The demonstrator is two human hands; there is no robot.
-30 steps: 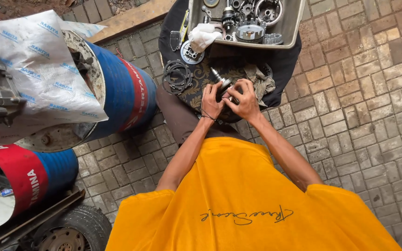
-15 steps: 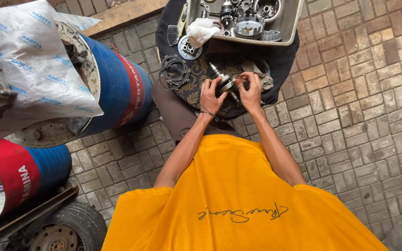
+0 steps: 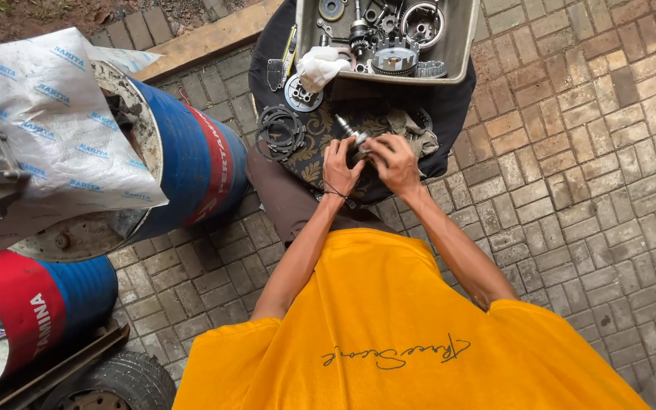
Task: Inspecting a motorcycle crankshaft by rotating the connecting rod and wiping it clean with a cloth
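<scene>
Both my hands meet over a dark patterned cloth (image 3: 309,156) spread on a dark mat. My left hand (image 3: 341,165) and my right hand (image 3: 395,161) together grip a metal shaft (image 3: 349,132) with gears, whose tip points up and to the left. A stack of thin dark rings (image 3: 280,130) lies just left of my left hand. A round metal part (image 3: 300,95) and a white rag (image 3: 320,65) sit farther up.
A grey tray (image 3: 461,45) holding several gears and engine parts stands at the top. A blue and red drum (image 3: 191,163) lies at left under a white plastic sheet (image 3: 55,125). A second drum (image 3: 36,311) and a tyre (image 3: 115,383) are at bottom left. Brick paving (image 3: 571,190) surrounds everything.
The view has shifted slightly. My hands stay on the shaft and have turned it a little between the fingers.
</scene>
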